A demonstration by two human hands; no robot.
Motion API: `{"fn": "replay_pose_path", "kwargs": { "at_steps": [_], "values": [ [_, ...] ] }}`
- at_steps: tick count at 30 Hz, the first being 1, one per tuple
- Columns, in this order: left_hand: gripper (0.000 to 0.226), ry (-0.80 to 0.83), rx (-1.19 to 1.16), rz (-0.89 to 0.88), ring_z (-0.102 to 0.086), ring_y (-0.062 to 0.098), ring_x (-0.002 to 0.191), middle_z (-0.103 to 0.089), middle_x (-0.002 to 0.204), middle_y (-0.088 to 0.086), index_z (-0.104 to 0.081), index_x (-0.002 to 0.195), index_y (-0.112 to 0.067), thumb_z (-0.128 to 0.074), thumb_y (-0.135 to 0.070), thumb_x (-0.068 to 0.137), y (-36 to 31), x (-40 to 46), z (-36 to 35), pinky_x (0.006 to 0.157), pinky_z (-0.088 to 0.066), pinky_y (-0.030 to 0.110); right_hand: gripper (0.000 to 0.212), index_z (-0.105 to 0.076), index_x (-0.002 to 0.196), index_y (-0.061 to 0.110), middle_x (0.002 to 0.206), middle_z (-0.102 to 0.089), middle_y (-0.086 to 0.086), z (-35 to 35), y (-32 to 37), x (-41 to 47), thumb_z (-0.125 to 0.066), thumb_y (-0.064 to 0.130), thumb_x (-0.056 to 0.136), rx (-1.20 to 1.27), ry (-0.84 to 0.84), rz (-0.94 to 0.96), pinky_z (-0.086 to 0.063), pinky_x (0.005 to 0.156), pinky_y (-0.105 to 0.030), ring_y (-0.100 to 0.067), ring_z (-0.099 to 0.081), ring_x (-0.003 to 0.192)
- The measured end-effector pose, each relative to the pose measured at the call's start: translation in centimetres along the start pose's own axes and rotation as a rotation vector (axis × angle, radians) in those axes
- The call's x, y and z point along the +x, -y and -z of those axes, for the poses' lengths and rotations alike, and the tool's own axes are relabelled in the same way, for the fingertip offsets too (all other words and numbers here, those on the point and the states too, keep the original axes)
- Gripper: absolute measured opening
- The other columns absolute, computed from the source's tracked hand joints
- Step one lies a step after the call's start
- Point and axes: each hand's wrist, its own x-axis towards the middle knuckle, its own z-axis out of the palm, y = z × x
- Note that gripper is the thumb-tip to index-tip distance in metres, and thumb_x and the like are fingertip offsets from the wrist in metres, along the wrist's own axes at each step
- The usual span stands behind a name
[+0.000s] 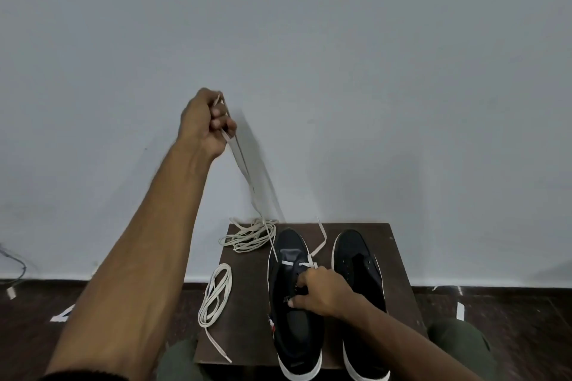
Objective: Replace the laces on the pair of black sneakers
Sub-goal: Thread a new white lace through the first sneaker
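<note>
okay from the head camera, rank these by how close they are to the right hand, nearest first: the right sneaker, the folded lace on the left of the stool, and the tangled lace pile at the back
Measured from the right hand, which rests on the left sneaker:
1. Right sneaker, just to the hand's right.
2. Folded lace, at the left side of the stool.
3. Tangled lace pile, at the stool's back left corner.

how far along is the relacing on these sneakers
Early. Done: both shoes look stripped of old laces, probably the tangled pile at the table's far edge. In hand: the left hand pulls a white lace up from the left shoe, one bar across its lowest eyelets, while the right hand steadies it. Left: the remaining eyelets, then the right shoe, still laceless; a coiled lace waits.
</note>
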Motion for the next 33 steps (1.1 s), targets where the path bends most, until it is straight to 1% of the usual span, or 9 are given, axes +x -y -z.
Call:
{"fn": "replay_pose_path", "kwargs": {
  "at_steps": [4, 8, 13, 17, 21, 23, 25, 28, 33],
  "values": [
    [0.019, -0.008, 0.083, -0.027, -0.019, 0.006, 0.035, -0.034, 0.044, -0.008, -0.05, 0.072, -0.018, -0.052, -0.014, 0.091, -0.5, -0.2, -0.9, 0.045, -0.033, 0.016, 0.037, -0.068, 0.084, 0.012, 0.081, -0.068, -0.002, 1.6, -0.3, 0.6, -0.061, 0.048, 0.086, 0.204, -0.011, -0.046, -0.049, 0.074, -0.031, -0.02, -0.064, 0.082],
    [0.012, 0.018, 0.16, 0.023, -0.02, 0.005, 0.034, -0.037, 0.045, -0.008, -0.059, 0.082, -0.016, -0.055, -0.018, 0.093, 1.0, -0.9, -0.7, 0.047, -0.032, 0.017, 0.017, -0.057, 0.093, 0.015, 0.095, -0.067, -0.003, 2.9, -1.1, 2.3, -0.052, 0.03, 0.089, 0.211, -0.284, -0.179, -0.049, 0.076, -0.034, -0.025, -0.063, 0.09],
    [0.01, 0.092, 0.252, 0.051, -0.029, 0.005, 0.036, -0.045, 0.053, -0.006, -0.067, 0.096, -0.012, -0.06, -0.019, 0.092, 1.1, -2.0, -0.3, 0.048, -0.043, 0.019, 0.026, -0.056, 0.112, 0.014, 0.115, -0.064, -0.009, 2.0, -0.7, 4.8, -0.052, 0.023, 0.087, 0.072, -0.105, -0.238, -0.052, 0.085, -0.039, -0.031, -0.062, 0.105],
    [0.015, 0.134, 0.361, -0.003, -0.04, 0.008, 0.042, -0.053, 0.062, -0.004, -0.07, 0.102, -0.01, -0.063, -0.018, 0.091, -0.1, -2.5, 0.0, 0.056, -0.052, 0.024, 0.025, -0.064, 0.106, 0.022, 0.112, -0.066, -0.005, 2.8, -0.7, 4.9, -0.05, 0.012, 0.087, 0.126, -0.237, -0.239, -0.051, 0.083, -0.034, -0.028, -0.064, 0.102],
    [0.019, 0.145, 0.429, -0.04, -0.048, 0.01, 0.049, -0.059, 0.069, -0.002, -0.071, 0.107, -0.009, -0.063, -0.018, 0.091, -0.5, -2.4, 0.2, 0.061, -0.056, 0.026, 0.023, -0.069, 0.088, 0.026, 0.093, -0.074, -0.003, 8.5, 0.2, 4.2, -0.057, 0.006, 0.083, 0.62, -0.435, -0.157, -0.055, 0.085, -0.034, -0.021, -0.07, 0.086],
    [0.019, 0.171, 0.453, -0.058, -0.05, 0.011, 0.052, -0.06, 0.071, -0.001, -0.071, 0.107, -0.009, -0.062, -0.018, 0.092, -0.5, -2.6, -0.1, 0.064, -0.057, 0.027, 0.024, -0.068, 0.087, 0.018, 0.079, -0.073, -0.01, 12.9, 1.5, 3.2, -0.061, -0.003, 0.079, 0.928, -0.493, -0.058, -0.056, 0.081, -0.041, -0.024, -0.068, 0.074],
    [0.018, 0.207, 0.484, -0.09, -0.053, 0.012, 0.055, -0.062, 0.073, 0.001, -0.071, 0.106, -0.009, -0.062, -0.017, 0.093, -0.5, -2.9, -0.8, 0.068, -0.056, 0.028, 0.021, -0.068, 0.094, 0.007, 0.076, -0.069, -0.013, 17.5, 3.2, 1.8, -0.059, -0.008, 0.081, 1.101, -0.517, 0.067, -0.056, 0.072, -0.039, -0.021, -0.064, 0.064],
    [0.017, 0.252, 0.51, -0.143, -0.056, 0.013, 0.059, -0.063, 0.075, 0.002, -0.07, 0.105, -0.008, -0.062, -0.015, 0.093, -1.0, -3.3, -2.3, 0.072, -0.055, 0.031, 0.018, -0.069, 0.096, 0.002, 0.076, -0.067, -0.012, 23.8, 6.1, -0.5, -0.059, -0.006, 0.083, 1.066, -0.566, 0.219, -0.056, 0.062, -0.03, -0.017, -0.06, 0.056],
    [0.02, 0.298, 0.513, -0.216, -0.061, 0.014, 0.066, -0.066, 0.078, 0.002, -0.069, 0.111, -0.008, -0.059, -0.013, 0.094, -2.5, -3.5, -5.0, 0.073, -0.056, 0.031, 0.015, -0.07, 0.095, 0.002, 0.078, -0.066, -0.011, 29.6, 9.4, -2.5, -0.059, -0.002, 0.085, 0.922, -0.604, 0.337, -0.057, 0.062, -0.032, -0.016, -0.057, 0.053]
  ]
}}
